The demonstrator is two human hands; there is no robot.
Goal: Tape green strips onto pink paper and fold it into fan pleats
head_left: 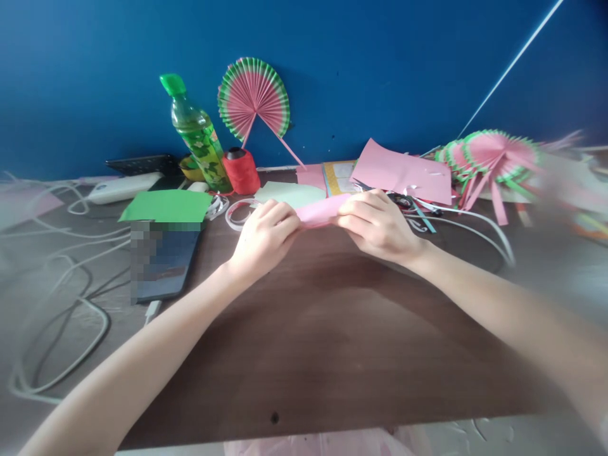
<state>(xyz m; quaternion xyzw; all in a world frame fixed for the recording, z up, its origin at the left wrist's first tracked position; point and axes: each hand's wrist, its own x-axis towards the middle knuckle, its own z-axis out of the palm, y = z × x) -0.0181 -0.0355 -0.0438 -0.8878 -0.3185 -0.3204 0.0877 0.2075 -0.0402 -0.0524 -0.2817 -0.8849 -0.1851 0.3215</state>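
Observation:
A narrow pink strip of paper (320, 212) stretches between my two hands above the far half of the brown table. My left hand (270, 234) pinches its left end, fingers curled over it. At the other end, my right hand (375, 221) grips it the same way. Both palms and the paper's held ends are hidden behind the fingers. Just behind my left hand lie a pale green sheet (297, 192) and a roll of clear tape (237, 214). A larger pink sheet (403, 172) rests behind my right hand.
A pleated pink-and-green paper fan (254, 101) leans on the blue wall, with more fans (498, 155) at right. A green bottle (197, 136), red thread spool (241, 171), green paper (166, 206) and phone (168, 266) stand or lie at left. White cables (90, 304) loop across the left side.

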